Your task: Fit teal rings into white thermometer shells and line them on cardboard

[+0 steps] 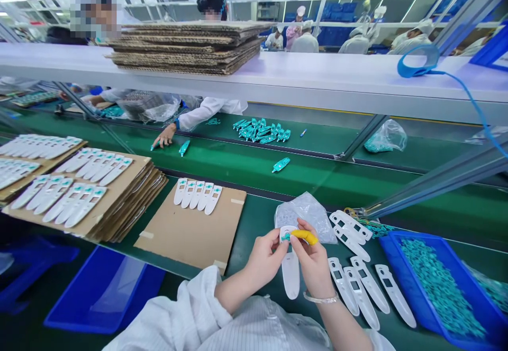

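My left hand (pixel 265 260) and my right hand (pixel 315 266) together hold one white plastic shell (pixel 291 278) upright over the green bench. A small teal insert (pixel 285 237) sits at the shell's round top, pinched between my fingertips. The right index finger wears a yellow finger cot (pixel 305 236). Several more white shells (pixel 359 282) lie flat just right of my right hand. A blue bin (pixel 400 282) of small teal parts (pixel 440 287) stands further right.
A cardboard sheet (pixel 190 234) carries a row of finished shells (pixel 197 196); stacked cardboard (pixel 119 208) with more shells is at left. A clear bag (pixel 305 213) lies behind my hands. Across the conveyor (pixel 246 165) a co-worker's hand (pixel 164 136) rests near teal pieces (pixel 260 130).
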